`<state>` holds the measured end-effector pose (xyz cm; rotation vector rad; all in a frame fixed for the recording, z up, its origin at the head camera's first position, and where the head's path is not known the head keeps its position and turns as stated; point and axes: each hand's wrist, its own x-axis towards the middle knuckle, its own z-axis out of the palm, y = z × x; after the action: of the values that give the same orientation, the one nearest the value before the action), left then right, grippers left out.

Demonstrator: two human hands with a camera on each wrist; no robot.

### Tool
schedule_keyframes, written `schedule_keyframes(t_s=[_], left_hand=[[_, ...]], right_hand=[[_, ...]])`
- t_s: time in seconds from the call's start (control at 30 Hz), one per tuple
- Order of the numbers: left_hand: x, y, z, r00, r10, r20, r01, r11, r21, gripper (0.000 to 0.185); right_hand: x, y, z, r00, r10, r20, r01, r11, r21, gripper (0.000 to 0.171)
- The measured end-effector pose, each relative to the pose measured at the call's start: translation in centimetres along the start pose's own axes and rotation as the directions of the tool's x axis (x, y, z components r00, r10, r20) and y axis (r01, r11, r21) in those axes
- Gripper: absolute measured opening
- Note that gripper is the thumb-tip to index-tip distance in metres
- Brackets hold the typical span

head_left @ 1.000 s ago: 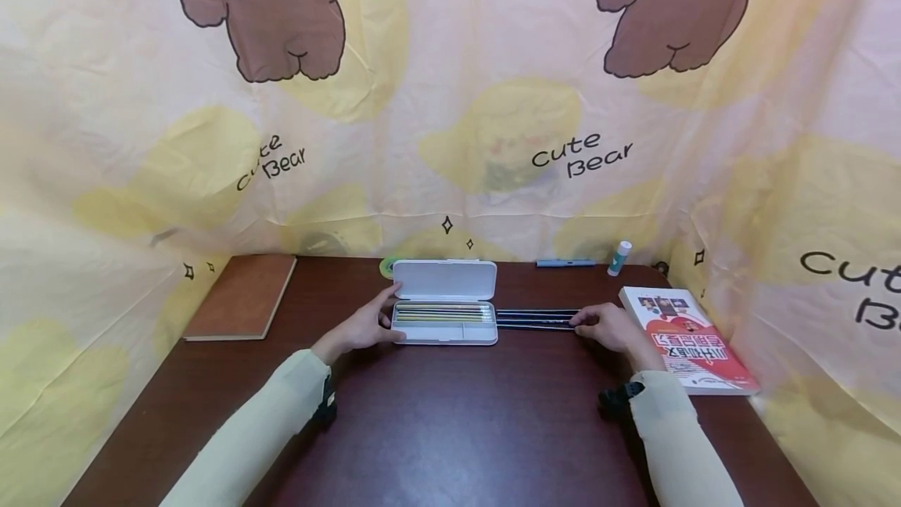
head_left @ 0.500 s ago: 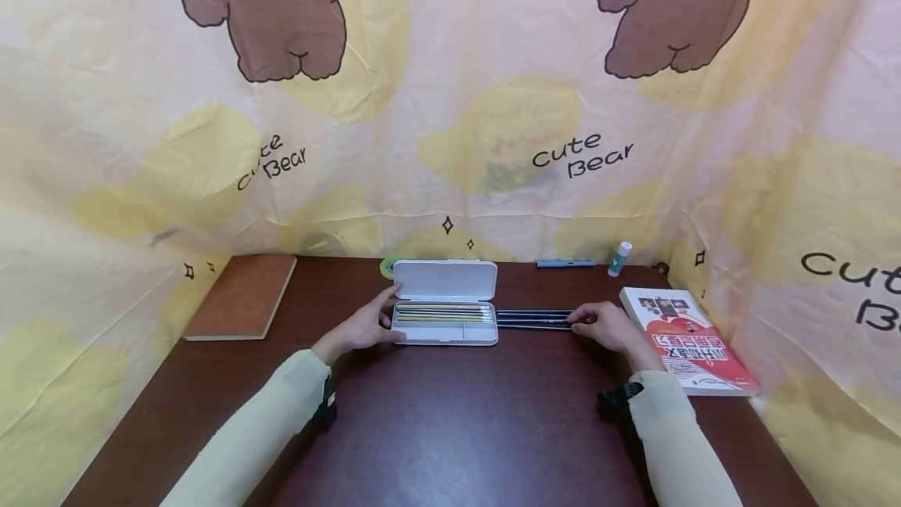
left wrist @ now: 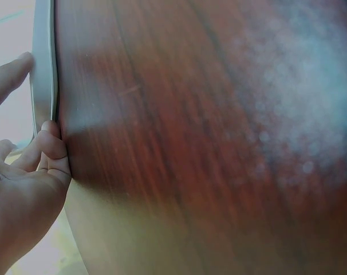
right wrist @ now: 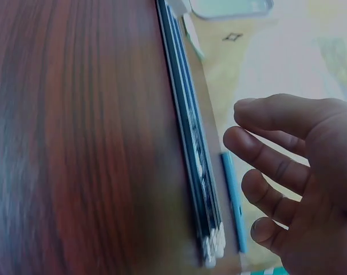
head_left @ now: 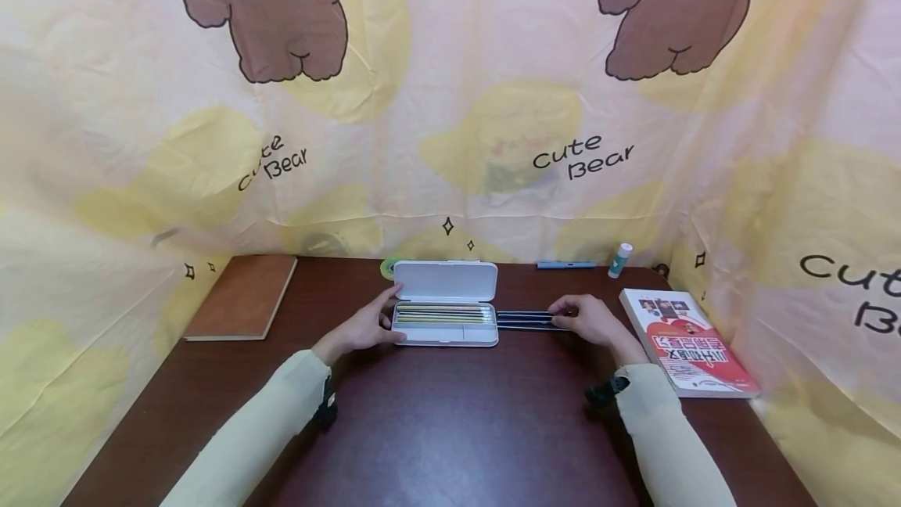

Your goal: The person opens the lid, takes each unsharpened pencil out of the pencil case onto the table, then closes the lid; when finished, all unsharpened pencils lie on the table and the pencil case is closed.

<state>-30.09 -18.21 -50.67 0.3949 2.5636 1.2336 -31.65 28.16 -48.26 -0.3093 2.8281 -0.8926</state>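
Observation:
A white pencil case lies with its lid raised, several yellow and dark pencils in its rear compartment. My left hand holds the case's left end, thumb at the front corner and a finger up by the lid. To the right of the case, a few dark pencils lie side by side on the table. Over their right end is my right hand. In the right wrist view its loosely bent fingers appear apart from the pencils, whose white ends point toward the wrist.
A brown notebook lies at the left of the table. At the back are a green tape roll, a blue pen and an upright glue stick. A red-and-white book lies beyond the right hand. Printed cloth surrounds the table.
My right hand has shifted left along the dark pencils, toward the case, and its fingers look higher over them. The left hand and the case stay put.

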Motion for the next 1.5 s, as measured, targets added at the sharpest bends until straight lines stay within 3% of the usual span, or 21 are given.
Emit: schedule_keyframes(t_s=[0.2,0.6,0.9,1.5], left_hand=[[0.1,-0.2,0.0,1.000,0.003,0.001,-0.003,1.000,-0.006,0.104],[0.1,0.1,0.0,1.000,0.018,-0.004,-0.018,1.000,0.008,0.104],[0.1,0.0,0.0,1.000,0.010,-0.001,-0.010,1.000,0.001,0.104],[0.1,-0.1,0.0,1.000,0.005,-0.007,-0.005,1.000,0.005,0.104]], right_hand=[[0.7,-1.7,0.8,0.998,-0.060,0.009,0.060,0.998,0.010,0.023],[1.7,-5.1,2.9,0.996,-0.087,0.010,0.087,0.996,0.008,0.020],[2.4,-7.5,4.8,0.985,-0.171,0.011,0.170,0.985,0.003,0.018],[3.9,-9.4,7.2,0.974,-0.217,0.068,0.223,0.972,-0.080,0.019]])
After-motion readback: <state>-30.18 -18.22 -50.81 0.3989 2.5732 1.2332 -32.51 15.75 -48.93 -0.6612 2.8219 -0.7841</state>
